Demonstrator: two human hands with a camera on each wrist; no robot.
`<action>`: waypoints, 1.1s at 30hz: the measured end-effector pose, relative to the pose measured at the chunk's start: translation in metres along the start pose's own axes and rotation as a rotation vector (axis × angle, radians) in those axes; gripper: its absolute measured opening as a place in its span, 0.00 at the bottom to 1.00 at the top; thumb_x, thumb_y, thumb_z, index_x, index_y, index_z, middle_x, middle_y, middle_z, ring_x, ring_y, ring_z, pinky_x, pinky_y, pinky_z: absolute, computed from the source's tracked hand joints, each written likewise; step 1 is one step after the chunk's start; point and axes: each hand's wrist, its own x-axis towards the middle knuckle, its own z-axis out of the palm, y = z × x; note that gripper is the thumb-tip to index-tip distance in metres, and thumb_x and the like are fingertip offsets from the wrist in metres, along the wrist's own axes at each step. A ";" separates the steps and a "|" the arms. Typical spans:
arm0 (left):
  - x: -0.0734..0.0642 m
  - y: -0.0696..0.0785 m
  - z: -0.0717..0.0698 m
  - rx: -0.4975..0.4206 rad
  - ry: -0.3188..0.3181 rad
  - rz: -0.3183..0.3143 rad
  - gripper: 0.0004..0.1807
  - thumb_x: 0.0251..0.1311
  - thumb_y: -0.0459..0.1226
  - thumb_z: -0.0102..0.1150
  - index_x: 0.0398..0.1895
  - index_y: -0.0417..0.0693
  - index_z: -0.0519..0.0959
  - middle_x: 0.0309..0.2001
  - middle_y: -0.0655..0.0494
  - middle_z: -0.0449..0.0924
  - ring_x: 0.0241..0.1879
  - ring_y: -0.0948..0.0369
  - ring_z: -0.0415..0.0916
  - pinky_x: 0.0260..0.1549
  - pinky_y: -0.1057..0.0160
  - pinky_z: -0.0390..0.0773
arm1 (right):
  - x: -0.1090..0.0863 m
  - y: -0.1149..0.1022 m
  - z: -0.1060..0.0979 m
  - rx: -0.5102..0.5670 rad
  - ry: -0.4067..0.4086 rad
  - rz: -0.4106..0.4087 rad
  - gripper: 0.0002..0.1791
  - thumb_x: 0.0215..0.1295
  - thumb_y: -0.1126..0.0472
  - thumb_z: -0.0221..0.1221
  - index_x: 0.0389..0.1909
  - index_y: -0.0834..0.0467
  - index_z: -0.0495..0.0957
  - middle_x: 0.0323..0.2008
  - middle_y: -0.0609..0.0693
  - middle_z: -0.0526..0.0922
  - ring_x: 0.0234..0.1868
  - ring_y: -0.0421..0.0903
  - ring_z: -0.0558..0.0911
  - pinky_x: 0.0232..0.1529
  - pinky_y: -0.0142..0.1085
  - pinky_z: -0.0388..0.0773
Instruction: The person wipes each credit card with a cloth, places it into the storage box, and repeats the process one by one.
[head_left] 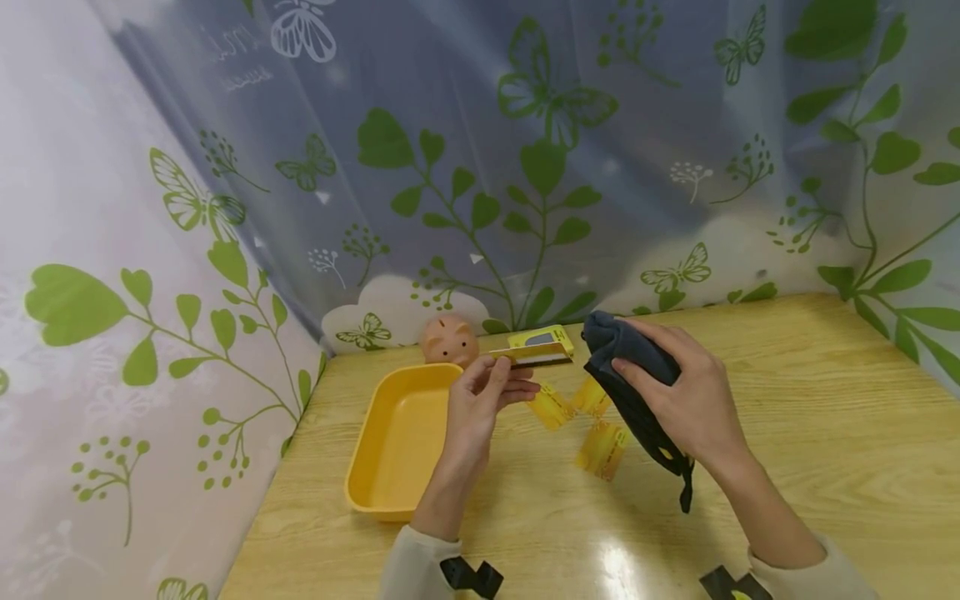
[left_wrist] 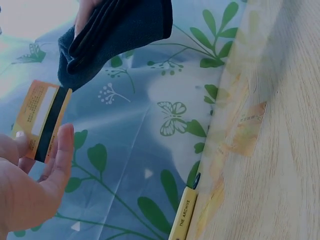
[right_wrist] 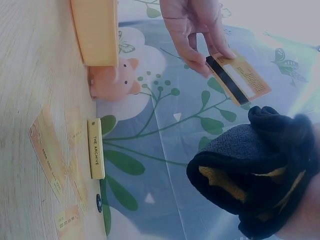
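Observation:
My left hand (head_left: 476, 408) pinches a gold bank card (left_wrist: 44, 122) between thumb and fingers, above the table. The card's back, with a black magnetic stripe and white strip, shows in both wrist views. To its right, my right hand (head_left: 693, 387) grips a bunched dark blue cloth (head_left: 633, 354) with black edging and a short hanging loop. Yellow patches show inside the cloth's folds in the right wrist view. Card and cloth are close together; whether they touch I cannot tell. Below the hands, three more gold cards (head_left: 602, 452) lie on the table.
A yellow tray (head_left: 405, 433) stands on the left of the wooden table (head_left: 810, 433). Behind it sits a pink piggy bank (head_left: 448, 340). A flat yellow case (right_wrist: 95, 148) marked THE ARCHIVE lies near the back edge. A leaf-patterned curtain (head_left: 465, 108) hangs behind.

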 end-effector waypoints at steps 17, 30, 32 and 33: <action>0.000 0.000 0.001 -0.120 0.072 0.017 0.22 0.70 0.24 0.59 0.65 0.37 0.71 0.18 0.54 0.72 0.33 0.57 0.87 0.49 0.43 0.85 | 0.000 -0.003 -0.002 0.019 0.000 0.018 0.28 0.68 0.59 0.70 0.68 0.42 0.79 0.58 0.51 0.82 0.52 0.55 0.83 0.44 0.22 0.74; -0.003 0.002 0.005 -0.060 -0.028 -0.043 0.36 0.62 0.19 0.65 0.73 0.42 0.69 0.45 0.40 0.83 0.38 0.60 0.84 0.57 0.43 0.81 | -0.002 -0.008 0.003 0.059 -0.016 -0.002 0.29 0.67 0.60 0.71 0.67 0.40 0.79 0.56 0.47 0.83 0.48 0.46 0.82 0.41 0.23 0.78; -0.003 0.003 0.006 -0.084 -0.055 -0.038 0.36 0.62 0.17 0.63 0.74 0.40 0.67 0.42 0.45 0.81 0.35 0.63 0.81 0.57 0.43 0.81 | -0.003 -0.009 0.007 0.078 -0.031 -0.005 0.29 0.67 0.60 0.70 0.68 0.41 0.79 0.55 0.46 0.83 0.48 0.45 0.82 0.41 0.25 0.79; -0.003 0.003 0.006 -0.094 -0.064 -0.037 0.37 0.61 0.17 0.63 0.74 0.39 0.67 0.40 0.47 0.80 0.34 0.65 0.80 0.56 0.45 0.82 | -0.004 -0.010 0.009 0.088 -0.039 -0.007 0.29 0.67 0.60 0.70 0.68 0.41 0.79 0.55 0.45 0.83 0.48 0.44 0.83 0.41 0.26 0.80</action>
